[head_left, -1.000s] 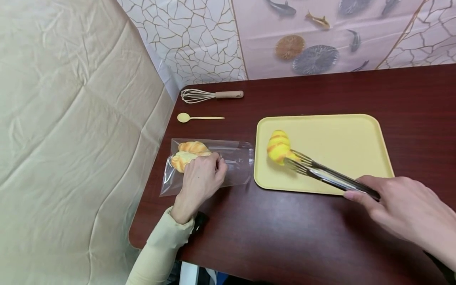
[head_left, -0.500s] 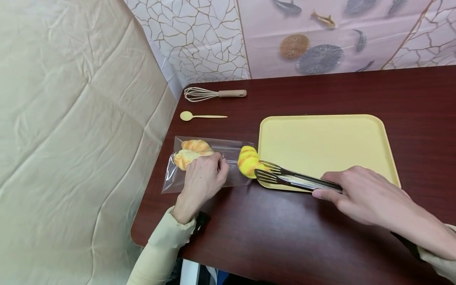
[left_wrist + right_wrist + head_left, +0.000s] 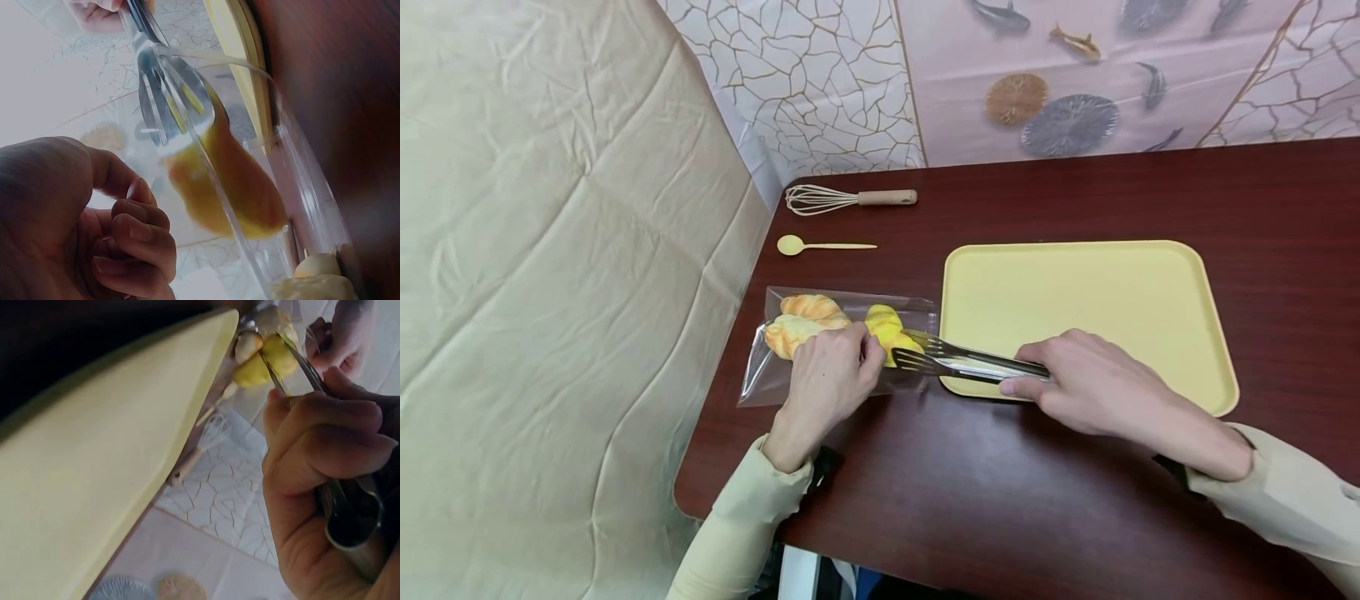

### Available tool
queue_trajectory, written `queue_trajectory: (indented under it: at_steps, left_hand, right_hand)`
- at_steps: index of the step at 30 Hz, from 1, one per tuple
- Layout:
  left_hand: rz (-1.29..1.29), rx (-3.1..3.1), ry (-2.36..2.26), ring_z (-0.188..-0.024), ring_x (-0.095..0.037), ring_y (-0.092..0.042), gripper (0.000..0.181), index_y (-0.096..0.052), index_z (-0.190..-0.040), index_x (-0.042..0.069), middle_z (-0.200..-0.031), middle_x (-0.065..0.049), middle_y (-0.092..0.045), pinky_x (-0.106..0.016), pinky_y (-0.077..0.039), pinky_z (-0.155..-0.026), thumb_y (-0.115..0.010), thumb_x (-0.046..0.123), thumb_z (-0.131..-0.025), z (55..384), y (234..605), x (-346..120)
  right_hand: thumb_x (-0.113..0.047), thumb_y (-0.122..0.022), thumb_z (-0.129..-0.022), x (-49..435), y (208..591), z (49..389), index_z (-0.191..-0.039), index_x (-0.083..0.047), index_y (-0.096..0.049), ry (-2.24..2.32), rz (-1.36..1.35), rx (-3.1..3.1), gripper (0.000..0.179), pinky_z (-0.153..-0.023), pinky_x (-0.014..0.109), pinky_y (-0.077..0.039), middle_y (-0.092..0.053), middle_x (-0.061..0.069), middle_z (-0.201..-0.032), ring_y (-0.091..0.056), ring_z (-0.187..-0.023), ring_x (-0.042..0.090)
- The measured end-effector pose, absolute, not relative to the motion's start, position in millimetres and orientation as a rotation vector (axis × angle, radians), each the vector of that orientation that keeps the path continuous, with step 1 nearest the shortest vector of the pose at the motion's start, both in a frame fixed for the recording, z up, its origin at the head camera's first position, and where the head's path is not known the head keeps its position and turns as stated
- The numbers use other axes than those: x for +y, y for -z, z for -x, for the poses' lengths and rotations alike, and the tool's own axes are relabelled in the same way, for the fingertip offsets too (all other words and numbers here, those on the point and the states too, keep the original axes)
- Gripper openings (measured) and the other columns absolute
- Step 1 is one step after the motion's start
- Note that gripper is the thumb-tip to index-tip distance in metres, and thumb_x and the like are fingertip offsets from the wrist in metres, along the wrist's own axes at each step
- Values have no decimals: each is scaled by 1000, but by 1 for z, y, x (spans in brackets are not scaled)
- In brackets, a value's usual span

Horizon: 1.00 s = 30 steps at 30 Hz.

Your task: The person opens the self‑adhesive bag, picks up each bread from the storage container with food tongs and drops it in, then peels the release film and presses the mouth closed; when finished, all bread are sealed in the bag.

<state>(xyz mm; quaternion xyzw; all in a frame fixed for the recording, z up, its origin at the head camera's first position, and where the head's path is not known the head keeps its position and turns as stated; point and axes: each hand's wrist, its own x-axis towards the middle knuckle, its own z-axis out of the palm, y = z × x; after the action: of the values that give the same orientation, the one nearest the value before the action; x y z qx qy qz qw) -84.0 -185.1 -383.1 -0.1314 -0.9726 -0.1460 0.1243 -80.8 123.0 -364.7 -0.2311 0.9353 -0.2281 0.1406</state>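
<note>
My left hand (image 3: 826, 375) pinches the upper film of a clear plastic bag (image 3: 762, 385), holding its mouth raised toward the right. Two pale brown toy croissants, one of them a striped croissant (image 3: 812, 308), lie at the bag's closed end. My right hand (image 3: 1097, 387) grips metal tongs (image 3: 981, 364) with slotted, fork-like tips. Between those tips is a yellow croissant (image 3: 883, 323) with orange stripes. In the left wrist view the yellow croissant (image 3: 228, 187) shows at the bag's mouth behind the clear film, its tip pointing toward the other two.
A yellow tray (image 3: 1097, 292) lies just right of the bag, beneath my right hand and the tongs. Behind the bag lie a yellow spoon (image 3: 823, 246) and a whisk (image 3: 850, 198). A quilted beige cloth (image 3: 550, 292) hangs along the table's left side.
My right hand has carried the yellow croissant in the tongs leftward, off the tray and into the bag's mouth. My left hand has stayed in place on the bag.
</note>
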Motion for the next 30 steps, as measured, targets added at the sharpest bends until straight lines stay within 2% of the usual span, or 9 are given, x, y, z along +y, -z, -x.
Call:
queue_trajectory:
  at_steps: [9, 17, 30]
  left_hand:
    - [392, -2838, 417, -50, -21, -48, 29, -54, -69, 16, -55, 2, -46, -35, -35, -45, -59, 18, -97, 84, 383, -184]
    - [378, -2834, 403, -52, -25, -54, 27, -55, -70, 16, -56, -1, -50, -41, -40, -45, -59, 18, -97, 83, 382, -182]
    - [381, -2815, 393, -51, -25, -53, 29, -55, -68, 15, -55, -1, -50, -41, -42, -45, -60, 17, -97, 85, 388, -186]
  right_hand:
    - [-42, -72, -102, 101, 372, 84, -78, -23, -61, 750, 656, 2680, 33, -64, 31, -37, -47, -7, -62, -47, -65, 12]
    - [-37, -73, -101, 84, 374, 85, -78, -21, -62, 808, 660, 2689, 30, -60, 30, -37, -48, -5, -61, -46, -61, 14]
    - [-40, -74, -101, 70, 380, 92, -82, -17, -64, 787, 618, 2660, 31, -58, 31, -39, -52, -2, -64, -50, -62, 17]
